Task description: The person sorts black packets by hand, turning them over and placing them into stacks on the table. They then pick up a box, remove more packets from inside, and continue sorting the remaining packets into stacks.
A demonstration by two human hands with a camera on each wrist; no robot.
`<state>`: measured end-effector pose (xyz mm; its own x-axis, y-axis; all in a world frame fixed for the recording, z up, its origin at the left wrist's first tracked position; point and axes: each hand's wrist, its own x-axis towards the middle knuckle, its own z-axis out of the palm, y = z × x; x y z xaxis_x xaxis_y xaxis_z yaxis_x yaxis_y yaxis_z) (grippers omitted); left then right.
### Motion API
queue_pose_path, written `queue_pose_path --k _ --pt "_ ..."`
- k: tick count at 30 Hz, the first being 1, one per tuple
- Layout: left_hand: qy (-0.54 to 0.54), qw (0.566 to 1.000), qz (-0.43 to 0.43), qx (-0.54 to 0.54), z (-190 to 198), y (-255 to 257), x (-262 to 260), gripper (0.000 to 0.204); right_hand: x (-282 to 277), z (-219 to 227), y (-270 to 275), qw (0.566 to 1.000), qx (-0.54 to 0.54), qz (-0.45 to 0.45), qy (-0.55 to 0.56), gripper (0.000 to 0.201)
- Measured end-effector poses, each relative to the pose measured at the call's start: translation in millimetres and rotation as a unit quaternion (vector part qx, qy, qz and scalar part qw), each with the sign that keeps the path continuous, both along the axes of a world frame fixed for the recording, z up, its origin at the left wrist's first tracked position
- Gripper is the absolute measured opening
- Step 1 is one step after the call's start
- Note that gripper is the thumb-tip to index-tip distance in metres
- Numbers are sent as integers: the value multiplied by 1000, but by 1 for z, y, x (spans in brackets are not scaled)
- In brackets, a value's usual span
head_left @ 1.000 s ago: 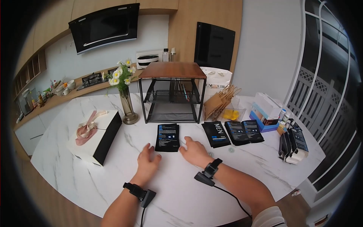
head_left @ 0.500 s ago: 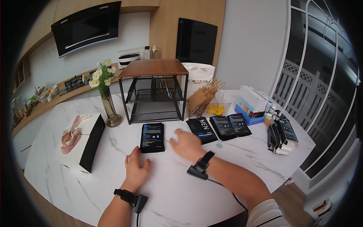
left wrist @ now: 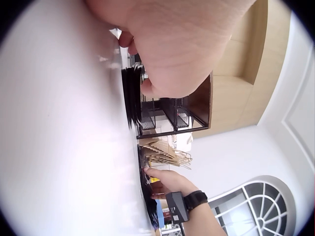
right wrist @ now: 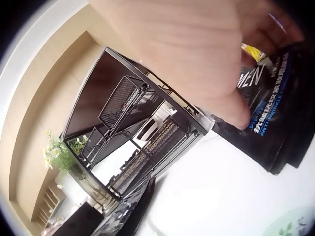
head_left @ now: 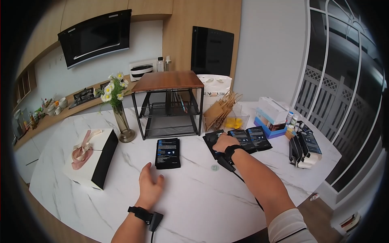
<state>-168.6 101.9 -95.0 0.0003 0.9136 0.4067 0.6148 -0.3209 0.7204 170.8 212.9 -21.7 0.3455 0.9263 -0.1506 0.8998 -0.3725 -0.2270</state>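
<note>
A neat stack of black printed packets (head_left: 167,153) lies on the white marbled table in front of the rack. My left hand (head_left: 150,187) is just short of its near edge, fingers loosely extended and holding nothing. Off to the right, my right hand (head_left: 225,143) grips the black packets marked MEN (right wrist: 270,128). The right wrist view shows its thumb (right wrist: 236,115) on their printed face and its fingers toward the far side, partly hidden by the palm. Two more piles of black packets (head_left: 259,138) lie side by side just right of that hand.
A wood-topped black rack (head_left: 168,82) stands behind the stack, with a flower vase (head_left: 124,123) and ribboned white box (head_left: 89,162) to its left. Right of it are brown paper bags (head_left: 221,111), a purple-blue box (head_left: 270,117) and upright black packets (head_left: 308,146).
My right hand has moved from beside the stack in the middle to the MEN packets on the right and taken hold there. My left hand has stayed near the stack's front edge.
</note>
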Motion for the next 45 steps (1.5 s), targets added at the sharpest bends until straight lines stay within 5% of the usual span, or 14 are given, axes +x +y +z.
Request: queue_pose_path --k 10,15,18,21,23,25,29,32,37,44,45 --pt "3 998 -5 60 -6 3 1 63 -3 8 4 997 -67 -24 -12 105" --pt "2 998 -4 59 -10 5 -1 64 -2 1 -1 995 -31 -39 84 105" --pt "6 997 2 71 -12 8 -3 64 23 -44 34 979 0 10 204 108" --pt "-10 997 6 71 -12 6 -1 65 17 -37 22 968 55 10 244 86" --pt "2 997 0 72 -13 7 -2 66 11 -36 18 947 103 -21 303 51" --pt "13 997 4 74 -14 7 -2 67 -8 -5 -9 941 82 -34 328 46" --pt "-16 997 4 72 -12 8 0 68 -5 -32 0 849 144 91 500 40" --pt "-16 997 8 72 -11 5 0 67 -10 32 -42 933 200 220 202 47" --pt "0 998 14 67 -6 2 4 66 -26 83 -95 929 176 316 -77 47" --pt "-33 996 34 80 1 -2 3 64 -27 45 -111 935 96 338 -47 39" --pt "-54 997 45 16 21 -14 5 62 -25 46 -112 934 105 338 -42 38"
